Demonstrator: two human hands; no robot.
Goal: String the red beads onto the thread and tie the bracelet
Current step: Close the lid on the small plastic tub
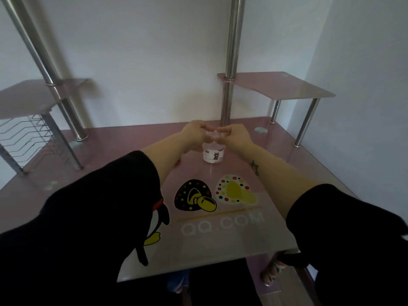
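head view
left hand (194,131): fingers curled round the top of the small clear plastic jar (213,153)
right hand (235,134): gripping the same top from the opposite side
jar: upright on the pink glass worktop (287,173), far middle
contents: too blurred to tell

The desk (123,146) has a smooth, glossy pink top like glass, polished metal poles (230,51) rise at its back, a clear shiny plastic jar (213,153) stands on it, and matt black cloth sleeves (92,213) reach over it.

A clear jar (213,154) stands on the pink glass desk (309,164).
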